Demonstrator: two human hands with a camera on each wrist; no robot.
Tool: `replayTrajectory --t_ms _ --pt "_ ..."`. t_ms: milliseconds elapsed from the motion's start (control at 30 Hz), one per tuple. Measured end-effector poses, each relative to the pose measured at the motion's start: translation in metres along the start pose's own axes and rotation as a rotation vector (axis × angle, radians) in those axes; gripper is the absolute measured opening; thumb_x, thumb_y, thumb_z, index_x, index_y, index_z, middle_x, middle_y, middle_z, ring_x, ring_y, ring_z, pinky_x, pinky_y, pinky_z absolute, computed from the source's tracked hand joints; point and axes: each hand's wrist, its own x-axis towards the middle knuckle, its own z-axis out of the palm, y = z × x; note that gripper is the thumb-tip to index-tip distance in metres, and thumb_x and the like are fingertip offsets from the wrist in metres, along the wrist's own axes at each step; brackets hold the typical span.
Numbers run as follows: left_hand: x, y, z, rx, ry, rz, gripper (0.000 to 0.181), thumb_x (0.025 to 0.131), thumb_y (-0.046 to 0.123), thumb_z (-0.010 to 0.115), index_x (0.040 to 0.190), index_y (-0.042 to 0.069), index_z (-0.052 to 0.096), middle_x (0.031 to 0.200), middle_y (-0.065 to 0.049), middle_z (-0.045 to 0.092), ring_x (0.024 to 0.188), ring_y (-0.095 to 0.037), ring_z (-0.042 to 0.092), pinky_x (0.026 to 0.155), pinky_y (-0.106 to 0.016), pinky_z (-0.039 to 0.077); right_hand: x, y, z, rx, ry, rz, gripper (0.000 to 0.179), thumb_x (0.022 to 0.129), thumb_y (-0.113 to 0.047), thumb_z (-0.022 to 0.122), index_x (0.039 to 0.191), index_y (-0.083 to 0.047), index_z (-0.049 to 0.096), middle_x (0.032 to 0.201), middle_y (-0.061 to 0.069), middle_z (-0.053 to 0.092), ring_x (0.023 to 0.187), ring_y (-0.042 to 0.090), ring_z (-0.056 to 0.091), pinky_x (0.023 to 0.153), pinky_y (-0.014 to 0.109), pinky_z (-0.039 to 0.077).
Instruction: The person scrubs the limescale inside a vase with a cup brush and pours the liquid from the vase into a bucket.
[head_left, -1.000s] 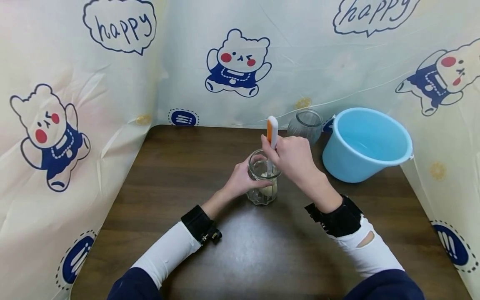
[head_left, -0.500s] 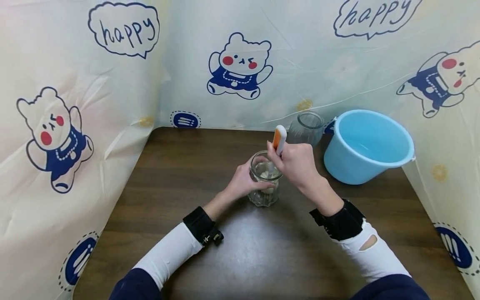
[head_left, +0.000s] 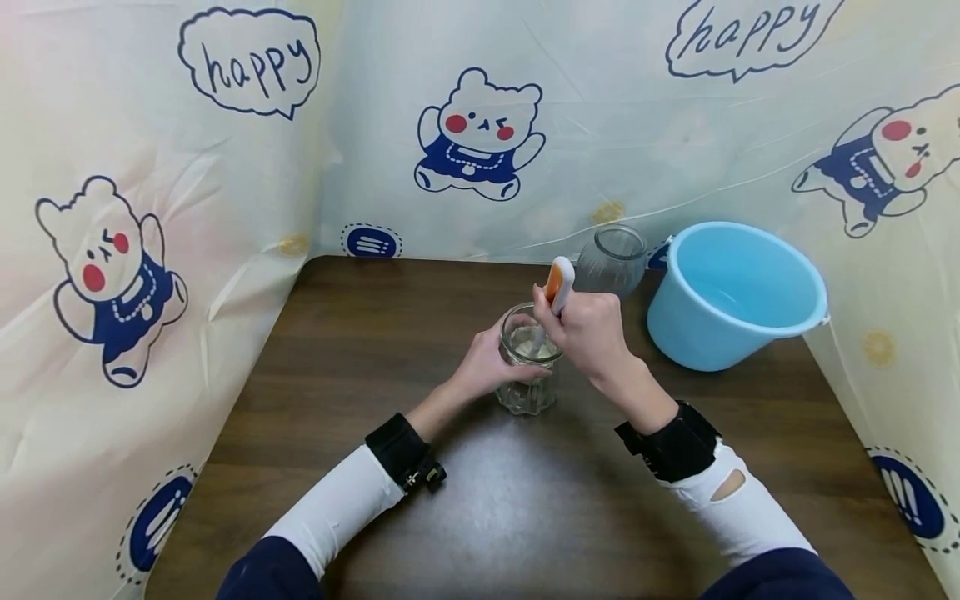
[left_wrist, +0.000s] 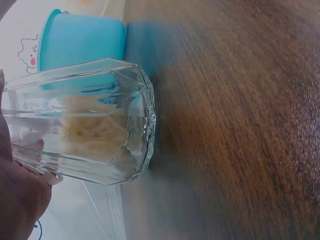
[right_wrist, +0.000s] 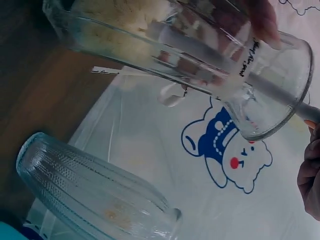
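Around the neck of a clear, faceted glass jar point(head_left: 527, 402), my left hand point(head_left: 483, 365) curls its fingers and thumb. The jar's base is right at the tabletop. My right hand point(head_left: 588, 332) grips the orange-and-white handle of a bottle brush point(head_left: 560, 285) above the jar's mouth. In the right wrist view the brush's grey shaft point(right_wrist: 200, 52) runs down through the flared rim. Its cream, sponge-like head point(left_wrist: 95, 132) sits low inside the jar in the left wrist view. The handle leans to the right.
A second ribbed glass jar point(head_left: 611, 260) stands behind my right hand at the table's back edge. A light blue bucket point(head_left: 693, 329) is to its right. Printed plastic sheeting point(head_left: 360, 167) rises behind and beside the brown table point(head_left: 337, 333).
The brush handle has gone lower and tipped to the right, with its head deeper in the jar. My left hand keeps its hold on the jar.
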Motion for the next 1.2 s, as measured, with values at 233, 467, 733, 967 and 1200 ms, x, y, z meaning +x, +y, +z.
replayTrajectory --t_ms 233,467,733,967,1200 --pt "0.002 -0.001 0.002 0.018 0.023 0.013 0.078 0.060 0.049 0.087 0.127 0.024 0.054 0.114 0.005 0.066 0.097 -0.007 0.060 0.085 -0.034 0.052 0.014 -0.002 -0.016 0.089 0.124 0.042 0.031 0.092 -0.016 0.054 0.071 0.001 0.070 0.051 0.009 0.062 0.037 0.017 0.052 0.034 0.032 0.040" --pt "0.004 -0.001 0.002 0.023 0.018 -0.001 0.079 0.060 0.050 0.086 0.129 0.026 0.054 0.113 0.007 0.067 0.094 -0.005 0.060 0.082 -0.033 0.052 0.003 -0.002 -0.005 0.095 0.112 0.070 0.039 0.098 -0.024 0.050 0.075 0.001 0.068 0.049 0.008 0.058 0.038 0.018 0.051 0.036 0.032 0.043" --pt "0.006 -0.002 0.004 0.020 0.015 0.033 0.077 0.057 0.046 0.089 0.123 0.025 0.057 0.112 0.009 0.067 0.097 -0.006 0.060 0.086 -0.034 0.050 0.014 0.001 -0.023 0.157 0.195 0.264 0.035 0.097 -0.017 0.051 0.074 0.001 0.071 0.058 0.014 0.067 0.038 0.015 0.052 0.035 0.031 0.040" --pt "0.004 -0.002 0.005 -0.002 0.015 0.036 0.076 0.057 0.047 0.089 0.123 0.027 0.056 0.109 0.008 0.068 0.094 -0.007 0.061 0.084 -0.034 0.052 0.000 0.000 -0.008 0.190 0.100 0.310 0.031 0.097 -0.015 0.052 0.076 -0.001 0.070 0.055 0.010 0.063 0.038 0.013 0.047 0.036 0.029 0.039" --pt "0.003 -0.004 0.004 -0.003 0.034 0.037 0.077 0.057 0.047 0.089 0.123 0.025 0.057 0.111 0.008 0.068 0.095 -0.008 0.060 0.083 -0.034 0.051 0.009 -0.001 -0.022 0.239 0.118 0.387 0.038 0.101 -0.022 0.048 0.075 -0.004 0.070 0.047 0.005 0.054 0.036 0.008 0.041 0.034 0.027 0.032"
